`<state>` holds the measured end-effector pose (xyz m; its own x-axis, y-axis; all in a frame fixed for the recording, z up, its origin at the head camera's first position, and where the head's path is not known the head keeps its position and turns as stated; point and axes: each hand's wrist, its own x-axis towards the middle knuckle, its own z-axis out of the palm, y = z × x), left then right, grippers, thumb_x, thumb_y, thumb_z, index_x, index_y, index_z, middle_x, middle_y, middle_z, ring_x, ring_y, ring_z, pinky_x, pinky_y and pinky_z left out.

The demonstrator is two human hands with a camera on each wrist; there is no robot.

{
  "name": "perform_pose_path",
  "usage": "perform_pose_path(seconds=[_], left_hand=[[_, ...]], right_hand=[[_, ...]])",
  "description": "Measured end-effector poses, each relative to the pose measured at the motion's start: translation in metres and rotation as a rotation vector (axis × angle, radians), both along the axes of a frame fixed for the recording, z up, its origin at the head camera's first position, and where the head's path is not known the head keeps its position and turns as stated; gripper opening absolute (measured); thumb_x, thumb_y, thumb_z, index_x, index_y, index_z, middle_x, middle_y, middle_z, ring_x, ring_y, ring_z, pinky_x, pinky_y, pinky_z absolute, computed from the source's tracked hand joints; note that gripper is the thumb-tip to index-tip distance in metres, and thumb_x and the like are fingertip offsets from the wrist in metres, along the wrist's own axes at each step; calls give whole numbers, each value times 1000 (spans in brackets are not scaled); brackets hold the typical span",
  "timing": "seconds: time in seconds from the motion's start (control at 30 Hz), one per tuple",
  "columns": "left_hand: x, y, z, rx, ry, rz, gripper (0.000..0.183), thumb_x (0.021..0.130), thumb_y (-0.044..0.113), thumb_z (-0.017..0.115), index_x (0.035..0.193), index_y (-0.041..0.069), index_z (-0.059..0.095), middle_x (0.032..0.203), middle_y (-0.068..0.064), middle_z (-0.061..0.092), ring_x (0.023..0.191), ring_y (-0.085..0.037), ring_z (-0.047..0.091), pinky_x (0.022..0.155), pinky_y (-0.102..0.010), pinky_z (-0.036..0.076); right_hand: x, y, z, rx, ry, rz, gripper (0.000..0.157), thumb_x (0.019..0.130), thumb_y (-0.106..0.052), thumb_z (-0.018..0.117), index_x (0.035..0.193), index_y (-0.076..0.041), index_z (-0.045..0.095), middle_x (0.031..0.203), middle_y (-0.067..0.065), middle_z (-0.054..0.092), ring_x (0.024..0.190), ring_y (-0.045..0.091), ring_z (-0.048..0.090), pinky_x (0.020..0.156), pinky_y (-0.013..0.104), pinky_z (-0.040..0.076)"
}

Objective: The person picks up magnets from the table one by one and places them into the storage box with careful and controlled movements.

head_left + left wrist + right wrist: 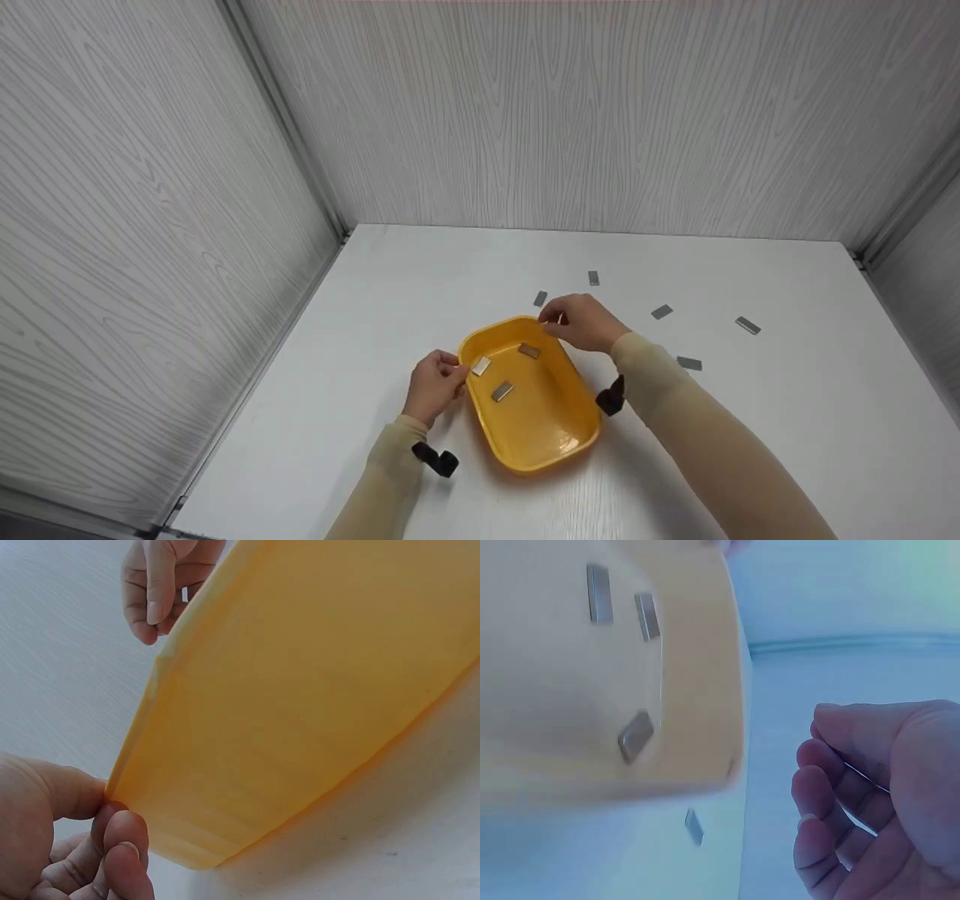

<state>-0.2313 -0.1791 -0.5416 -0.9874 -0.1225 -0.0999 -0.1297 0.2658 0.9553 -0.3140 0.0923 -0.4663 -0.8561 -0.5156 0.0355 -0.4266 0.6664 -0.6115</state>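
A yellow plastic tray (pixel 536 424) with raised walls stands at an angle on the white table. My left hand (pixel 436 386) pinches its left rim between thumb and fingers; the left wrist view shows this grip up close, with the tray's outer wall (pixel 285 705). By the far right corner is my right hand (pixel 581 322), fingers loosely bent and nothing visible between them. In the right wrist view that hand (pixel 870 802) appears apart from the rim. Three small silvery rectangular blocks lie inside the tray: one near the middle (pixel 502 391), another by the left wall (pixel 481 366), and a third block (pixel 529 350) toward the far end.
Several similar grey blocks lie scattered on the table, including one block (pixel 540 298) just beyond the tray, one block (pixel 689 363) right of the right wrist and one block (pixel 748 325) farther right. Wood-grained panels (pixel 585 112) enclose the table (pixel 337 390) at back and sides.
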Motion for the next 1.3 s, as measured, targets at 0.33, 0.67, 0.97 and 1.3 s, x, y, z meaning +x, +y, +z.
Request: perform_pose_path(seconds=[0.33,0.67,0.97,1.3], left_hand=[[-1,-1,2,-13,-23,10,22,91,15,66,105,2,56,80,-10,62,64,-18,57,60,-28,54],[-1,-3,2,-9,14,-12,24,90,15,66,106,1,55,80,-12,64,62,-17,58,61,-31,55],[0,-2,0,11,-33,-3,24,91,15,65,107,1,56,84,-13,65,63,-16,58,62,-32,55],[0,-2,0,-4,-58,11,24,91,17,66,108,3,56,82,-10,62,66,-17,58,62,-29,55]], right_hand=[[-25,31,-22,0,-34,-145,20,92,-17,63,111,-9,67,98,6,63,89,23,57,85,36,53],[-40,25,-45,67,5,-160,39,92,-19,65,127,-3,59,125,15,59,115,32,54,100,46,43],[-43,12,-62,197,-77,-240,59,93,-32,64,145,-16,42,151,9,37,137,33,33,110,51,27],[-27,2,-62,364,77,-145,58,100,-29,52,151,-14,30,156,7,27,141,31,26,112,51,21]])
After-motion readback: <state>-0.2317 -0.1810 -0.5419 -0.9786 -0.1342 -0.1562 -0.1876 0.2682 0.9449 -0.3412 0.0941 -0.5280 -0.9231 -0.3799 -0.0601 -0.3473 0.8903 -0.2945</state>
